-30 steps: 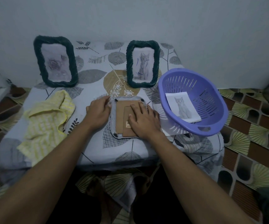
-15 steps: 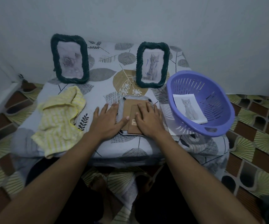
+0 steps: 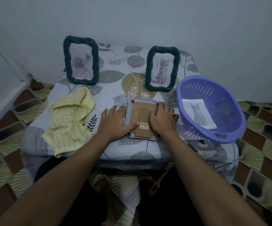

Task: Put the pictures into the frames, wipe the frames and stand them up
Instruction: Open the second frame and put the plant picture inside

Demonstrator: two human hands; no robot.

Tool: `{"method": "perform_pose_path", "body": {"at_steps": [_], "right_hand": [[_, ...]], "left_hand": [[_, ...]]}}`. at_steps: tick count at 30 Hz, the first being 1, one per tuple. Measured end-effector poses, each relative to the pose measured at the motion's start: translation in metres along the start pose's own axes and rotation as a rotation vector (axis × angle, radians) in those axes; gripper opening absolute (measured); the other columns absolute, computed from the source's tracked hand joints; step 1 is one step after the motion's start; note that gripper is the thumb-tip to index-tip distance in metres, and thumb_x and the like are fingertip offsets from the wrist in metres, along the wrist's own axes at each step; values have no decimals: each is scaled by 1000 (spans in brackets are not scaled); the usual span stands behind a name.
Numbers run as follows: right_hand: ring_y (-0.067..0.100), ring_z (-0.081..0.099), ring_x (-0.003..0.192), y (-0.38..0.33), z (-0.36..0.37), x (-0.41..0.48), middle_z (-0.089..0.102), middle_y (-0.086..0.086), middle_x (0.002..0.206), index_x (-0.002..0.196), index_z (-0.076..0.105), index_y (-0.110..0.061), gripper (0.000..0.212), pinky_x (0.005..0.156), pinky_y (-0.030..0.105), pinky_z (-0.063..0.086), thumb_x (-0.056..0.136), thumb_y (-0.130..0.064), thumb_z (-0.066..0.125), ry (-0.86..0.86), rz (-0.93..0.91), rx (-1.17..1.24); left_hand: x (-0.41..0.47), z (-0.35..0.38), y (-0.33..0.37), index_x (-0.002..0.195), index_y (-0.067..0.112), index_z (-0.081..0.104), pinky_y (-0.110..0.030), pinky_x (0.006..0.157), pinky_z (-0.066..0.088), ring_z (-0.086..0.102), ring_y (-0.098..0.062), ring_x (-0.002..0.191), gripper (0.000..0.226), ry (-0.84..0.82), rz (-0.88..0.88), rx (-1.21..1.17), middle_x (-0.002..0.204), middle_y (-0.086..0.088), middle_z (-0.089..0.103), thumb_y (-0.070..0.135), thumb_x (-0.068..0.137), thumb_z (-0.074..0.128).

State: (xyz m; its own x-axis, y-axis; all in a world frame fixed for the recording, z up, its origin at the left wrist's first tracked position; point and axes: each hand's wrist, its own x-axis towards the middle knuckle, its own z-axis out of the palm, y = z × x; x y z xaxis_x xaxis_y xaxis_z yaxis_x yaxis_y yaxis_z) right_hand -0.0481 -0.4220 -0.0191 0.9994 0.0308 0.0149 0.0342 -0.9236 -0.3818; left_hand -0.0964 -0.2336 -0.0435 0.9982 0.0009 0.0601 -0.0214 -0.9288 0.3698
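Face-down picture frame (image 3: 142, 117) with brown cardboard back lies flat mid-table on the leaf-print cloth (image 3: 115, 90) | left hand (image 3: 114, 123) — fingers spread flat over its left edge, thumb on the backing | right hand (image 3: 162, 119) — bent fingers pressing its right side

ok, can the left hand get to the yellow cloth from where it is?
Probably yes: the left hand rests on the face-down frame, the yellow cloth lies just beside it, nothing between.
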Motion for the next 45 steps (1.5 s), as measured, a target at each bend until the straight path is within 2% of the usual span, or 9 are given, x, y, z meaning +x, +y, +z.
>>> {"method": "perform_pose_path", "body": {"at_steps": [6,15,25,31,35,38,40,42,45], "right_hand": [[27,33,136,1,5,0,43,6,150,149,39,-18,53,110,54,25,100,-36,34,20,23,-35],[24,32,138,5,2,-1,54,2,140,138,53,-26,46,111,45,21,95,-40,54,73,136,264],[25,31,137,9,2,7,54,4,139,136,54,-32,45,113,45,18,92,-42,61,26,199,379],[23,31,136,8,2,7,50,-5,145,134,56,-33,41,111,44,18,94,-42,60,21,175,355],[24,28,138,9,1,7,50,-3,144,134,55,-33,40,112,46,18,95,-42,58,-1,176,360],[23,24,141,5,-1,5,45,3,145,137,49,-32,43,114,45,14,95,-40,54,-52,184,376],[24,25,143,3,-2,2,40,2,150,140,45,-29,47,115,49,12,95,-38,51,-52,148,356],[27,22,146,3,-2,-5,30,1,158,144,40,-28,49,116,54,11,96,-37,48,-46,66,302],[26,8,152,8,1,-18,9,-1,167,152,30,-34,51,118,57,5,103,-42,38,-96,-45,172]], "left_hand": [[-1,-1,1,152,27,31,-52,121,10,22,-24,149,96,14,-2,-21,159,3,34,88,77,34],[0,0,0,152,28,31,-51,121,9,23,-24,149,98,24,-5,-28,159,3,34,89,76,34],[1,2,-1,152,28,32,-51,121,10,23,-24,149,99,26,-9,-13,159,3,35,90,75,33],[0,0,-1,152,28,32,-51,121,10,23,-24,149,105,22,-13,-20,159,3,34,93,70,26],[0,0,0,152,28,31,-51,121,10,23,-24,149,103,18,-12,-19,160,2,34,92,71,29],[0,0,-1,152,28,31,-51,121,10,23,-24,149,102,16,-14,-29,160,3,34,92,72,31],[0,0,0,151,29,32,-51,121,10,23,-24,149,102,19,-12,-31,159,3,34,92,72,30],[0,0,0,151,28,33,-51,121,10,23,-24,149,103,16,-15,-32,159,4,34,93,71,29],[-1,-1,1,151,28,33,-51,121,10,23,-23,149,105,11,-20,-41,159,4,34,93,69,28]]}}
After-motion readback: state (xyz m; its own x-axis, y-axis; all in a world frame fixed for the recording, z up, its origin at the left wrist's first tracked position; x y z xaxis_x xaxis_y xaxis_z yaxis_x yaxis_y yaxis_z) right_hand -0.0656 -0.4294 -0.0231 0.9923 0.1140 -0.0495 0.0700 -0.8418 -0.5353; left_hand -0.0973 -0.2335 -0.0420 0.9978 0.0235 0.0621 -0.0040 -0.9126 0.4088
